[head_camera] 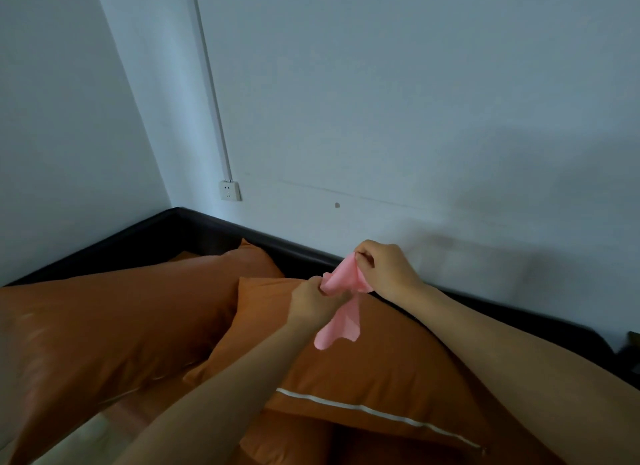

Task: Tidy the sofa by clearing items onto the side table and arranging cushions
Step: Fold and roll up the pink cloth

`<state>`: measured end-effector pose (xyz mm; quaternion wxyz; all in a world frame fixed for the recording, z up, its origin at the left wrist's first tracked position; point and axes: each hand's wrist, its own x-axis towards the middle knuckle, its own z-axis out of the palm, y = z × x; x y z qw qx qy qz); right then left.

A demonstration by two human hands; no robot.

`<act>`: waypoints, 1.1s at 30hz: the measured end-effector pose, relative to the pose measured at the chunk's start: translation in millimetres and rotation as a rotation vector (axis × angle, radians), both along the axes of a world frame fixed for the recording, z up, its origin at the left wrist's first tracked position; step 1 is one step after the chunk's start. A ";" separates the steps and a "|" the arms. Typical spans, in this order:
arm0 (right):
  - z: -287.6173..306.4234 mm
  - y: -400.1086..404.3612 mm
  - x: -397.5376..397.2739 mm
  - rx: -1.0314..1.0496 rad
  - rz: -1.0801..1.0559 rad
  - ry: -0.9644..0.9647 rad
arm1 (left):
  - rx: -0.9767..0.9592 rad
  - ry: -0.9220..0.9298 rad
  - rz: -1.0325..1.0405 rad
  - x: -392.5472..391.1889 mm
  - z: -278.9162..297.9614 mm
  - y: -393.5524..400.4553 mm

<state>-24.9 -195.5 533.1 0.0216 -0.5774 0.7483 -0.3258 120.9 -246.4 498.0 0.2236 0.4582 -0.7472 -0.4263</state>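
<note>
Pink cloth (pixel 341 305) at frame centre, pinched by left hand (pixel 313 300) and right hand (pixel 384 267) above two orange cushions (pixel 363 360), not yet on any side table; cushions look unarranged, so task seems early.

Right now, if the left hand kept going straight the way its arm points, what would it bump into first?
Probably the right hand. The left hand points up toward it, both pinching the same pink cloth. Beyond that is the dark sofa back, though depth is unclear.

We note thin, soft pink cloth (pixel 341 305); orange cushions (pixel 114 319) of smooth, sheened fabric; a matt painted wall (pixel 415 101).
</note>
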 end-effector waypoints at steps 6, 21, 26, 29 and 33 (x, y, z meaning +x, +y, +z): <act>6.5 -3.1 -4.5 -0.036 -0.012 -0.005 | 0.013 0.130 0.122 18.0 11.5 -9.5; -13.5 29.6 39.4 -0.142 0.140 -0.122 | 0.224 0.327 0.137 22.3 51.4 -14.4; -36.5 50.3 58.1 -0.032 0.174 -0.242 | 0.349 0.407 0.227 21.1 50.6 -19.5; -55.1 48.9 55.9 -0.020 0.169 -0.189 | 0.358 0.437 0.241 24.2 54.7 -24.5; -39.2 44.1 42.7 -0.023 0.098 -0.250 | 0.349 0.363 0.123 35.6 54.4 -22.5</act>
